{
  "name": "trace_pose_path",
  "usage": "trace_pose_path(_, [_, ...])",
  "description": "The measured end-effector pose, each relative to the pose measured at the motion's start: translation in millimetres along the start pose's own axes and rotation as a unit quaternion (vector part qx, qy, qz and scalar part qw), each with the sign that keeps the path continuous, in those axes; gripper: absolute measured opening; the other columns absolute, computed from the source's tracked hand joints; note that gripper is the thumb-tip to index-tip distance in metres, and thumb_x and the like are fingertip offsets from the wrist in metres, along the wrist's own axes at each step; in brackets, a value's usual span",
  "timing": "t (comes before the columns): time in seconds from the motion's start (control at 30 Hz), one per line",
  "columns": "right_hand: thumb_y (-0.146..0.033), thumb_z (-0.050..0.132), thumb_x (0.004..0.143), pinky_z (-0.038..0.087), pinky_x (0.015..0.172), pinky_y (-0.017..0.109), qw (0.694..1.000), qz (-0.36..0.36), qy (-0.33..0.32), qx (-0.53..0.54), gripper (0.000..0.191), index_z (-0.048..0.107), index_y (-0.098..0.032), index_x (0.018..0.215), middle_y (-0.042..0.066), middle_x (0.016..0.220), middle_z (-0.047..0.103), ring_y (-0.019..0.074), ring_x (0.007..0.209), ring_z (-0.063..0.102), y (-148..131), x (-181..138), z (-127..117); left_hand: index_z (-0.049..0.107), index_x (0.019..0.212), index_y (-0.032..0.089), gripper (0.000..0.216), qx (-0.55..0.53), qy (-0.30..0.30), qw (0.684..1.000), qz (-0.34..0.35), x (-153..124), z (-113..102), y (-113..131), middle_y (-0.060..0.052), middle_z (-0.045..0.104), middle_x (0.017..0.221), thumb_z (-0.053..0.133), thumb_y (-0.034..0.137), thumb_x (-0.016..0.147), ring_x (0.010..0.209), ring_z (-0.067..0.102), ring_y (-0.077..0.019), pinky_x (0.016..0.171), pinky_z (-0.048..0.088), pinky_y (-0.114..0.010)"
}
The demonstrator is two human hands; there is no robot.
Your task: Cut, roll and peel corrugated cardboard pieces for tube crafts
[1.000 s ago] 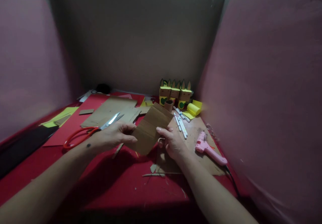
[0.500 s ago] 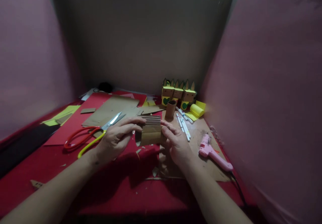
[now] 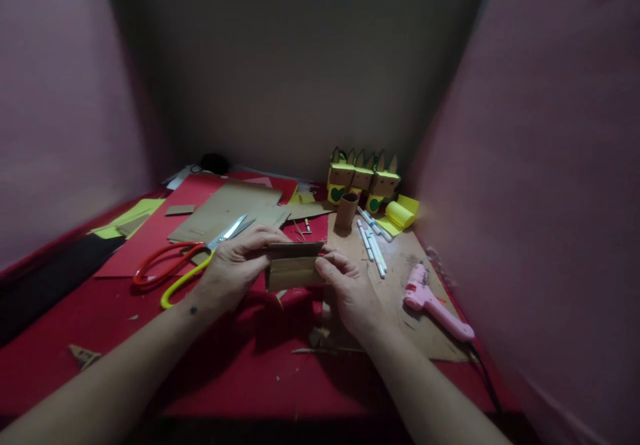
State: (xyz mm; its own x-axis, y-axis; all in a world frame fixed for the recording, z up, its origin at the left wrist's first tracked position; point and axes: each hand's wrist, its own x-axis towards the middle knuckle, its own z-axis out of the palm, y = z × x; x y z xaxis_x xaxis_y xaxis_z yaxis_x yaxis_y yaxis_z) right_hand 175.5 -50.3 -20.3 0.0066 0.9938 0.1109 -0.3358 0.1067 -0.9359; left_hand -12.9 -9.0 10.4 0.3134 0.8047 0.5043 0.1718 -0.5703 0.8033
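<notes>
Both hands hold a folded piece of cardboard (image 3: 294, 271) above the red cloth, near the middle of the view. My left hand (image 3: 239, 265) grips its left end, thumb in front and fingers behind. At the right end, my right hand (image 3: 347, 285) pinches the cardboard between thumb and fingers. The brown front face is toward me and a darker strip runs along the top. Scissors (image 3: 215, 241) with one red and one yellow handle lie just left of my left hand. A cardboard tube (image 3: 347, 211) stands upright beyond my right hand.
A pink glue gun (image 3: 425, 298) with a cord lies at right on a cardboard sheet (image 3: 395, 338). Several white markers (image 3: 371, 248) and yellow paper (image 3: 400, 214) are behind it. Cardboard animal figures (image 3: 363, 178) stand at the back. Flat cardboard (image 3: 227, 208) and red paper (image 3: 135, 251) lie left.
The cardboard has been tilted, so the ridged corrugated face seen on top before now shows only as a dark strip. Both hands keep hold of it. The whole view has shifted slightly.
</notes>
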Motion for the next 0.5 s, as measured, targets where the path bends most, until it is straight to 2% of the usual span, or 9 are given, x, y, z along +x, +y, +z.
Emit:
trace_pose_path(0.1, [-0.041,0.076,0.072,0.049,0.060,0.024,0.999,-0.011,0.039,-0.004,0.021,0.072,-0.021,0.077,0.003,0.117,0.051,0.0163,0.090,0.055,-3,-1,0,0.073,0.093,0.019,0.020,0.096,-0.004,0.991,0.089,-3,0,-5,-0.004,0.067,0.092,0.054,0.015,0.087,0.084,0.065,-0.0156,0.072,0.052,-0.023])
trace_pose_path(0.23, [-0.041,0.082,0.063,0.047,0.060,0.024,0.995,0.048,0.061,0.056,0.031,0.073,-0.021,0.085,0.003,0.100,0.057,0.0150,0.080,0.055,-5,1,-1,0.071,0.089,0.019,0.021,0.176,0.006,0.965,0.193,-7,4,-18,-0.005,0.068,0.093,0.050,0.015,0.088,0.079,0.066,-0.0143,0.066,0.052,-0.021])
trace_pose_path(0.37, [-0.036,0.084,0.061,0.045,0.064,0.025,0.992,0.084,0.055,0.077,0.029,0.073,-0.017,0.079,0.003,0.089,0.061,0.0137,0.075,0.056,-3,3,-1,0.068,0.086,0.019,0.022,0.188,0.010,0.957,0.221,-8,5,-18,-0.006,0.067,0.092,0.048,0.013,0.089,0.079,0.066,-0.0153,0.067,0.054,-0.024])
trace_pose_path(0.5, [-0.034,0.083,0.063,0.044,0.061,0.023,0.996,0.064,0.055,0.040,0.025,0.073,-0.015,0.076,0.003,0.082,0.062,0.0132,0.073,0.057,-1,1,-2,0.068,0.096,0.018,0.024,0.216,0.008,0.947,0.237,-9,3,-8,-0.007,0.067,0.098,0.050,0.005,0.086,0.087,0.067,-0.0153,0.073,0.056,-0.024])
